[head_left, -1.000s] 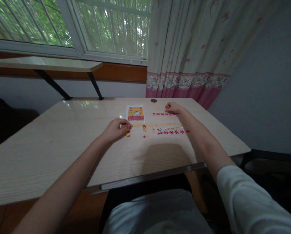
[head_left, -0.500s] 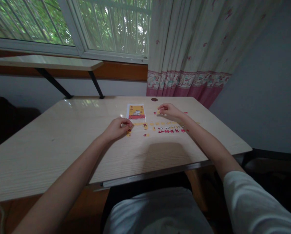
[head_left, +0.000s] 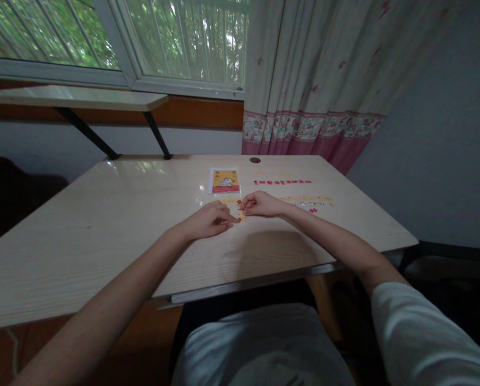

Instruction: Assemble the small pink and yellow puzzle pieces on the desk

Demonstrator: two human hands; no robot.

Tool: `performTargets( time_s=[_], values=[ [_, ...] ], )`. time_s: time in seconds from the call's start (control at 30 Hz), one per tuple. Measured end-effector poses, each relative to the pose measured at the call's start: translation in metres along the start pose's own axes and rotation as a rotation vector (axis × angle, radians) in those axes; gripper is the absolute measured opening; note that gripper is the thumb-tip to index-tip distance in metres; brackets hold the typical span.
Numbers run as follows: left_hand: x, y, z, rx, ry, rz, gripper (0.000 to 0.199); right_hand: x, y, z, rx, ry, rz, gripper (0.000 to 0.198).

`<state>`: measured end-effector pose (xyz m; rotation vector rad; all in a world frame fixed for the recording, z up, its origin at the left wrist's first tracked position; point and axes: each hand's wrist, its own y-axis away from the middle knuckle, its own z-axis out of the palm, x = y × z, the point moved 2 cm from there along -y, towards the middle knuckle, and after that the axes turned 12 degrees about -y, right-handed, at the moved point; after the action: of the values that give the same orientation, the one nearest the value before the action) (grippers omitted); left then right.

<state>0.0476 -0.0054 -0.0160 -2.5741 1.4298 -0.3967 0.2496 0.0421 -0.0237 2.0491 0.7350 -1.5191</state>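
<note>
Left hand (head_left: 207, 221) moved right since half second ago, fingers narrow, tips at small yellow piece (head_left: 242, 216) on table (head_left: 103, 225); grip cannot be told. Right hand (head_left: 260, 203) brought back from far row, fingers curled narrow, pinching same piece: both hands now met at one spot, joining judged under way. One card (head_left: 224, 180) seen far of hands. Red row (head_left: 282, 182) counted: one. Yellow group (head_left: 312, 200) right: one, pieces too small to count.

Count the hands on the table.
2. The left hand rests on the table near its middle; the right hand is beside it, their fingertips meeting over a small yellow piece. No other hands show.
</note>
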Motion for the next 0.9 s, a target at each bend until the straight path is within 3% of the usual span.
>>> performTargets(
  time_s=[0.43, 0.73, 0.9],
  values=[
    [0.007, -0.003, -0.002, -0.058, -0.089, -0.002, 0.025, -0.010, 0.007, 0.011, 0.077, 0.462, -0.183, 0.018],
    [0.005, -0.003, 0.000, -0.045, -0.121, 0.035, 0.027, -0.009, 0.010, 0.002, 0.126, 0.547, -0.132, 0.019],
    [0.005, -0.003, 0.000, -0.046, -0.114, 0.034, 0.027, -0.010, 0.013, 0.003, 0.084, 0.546, -0.130, 0.017]
  ],
)
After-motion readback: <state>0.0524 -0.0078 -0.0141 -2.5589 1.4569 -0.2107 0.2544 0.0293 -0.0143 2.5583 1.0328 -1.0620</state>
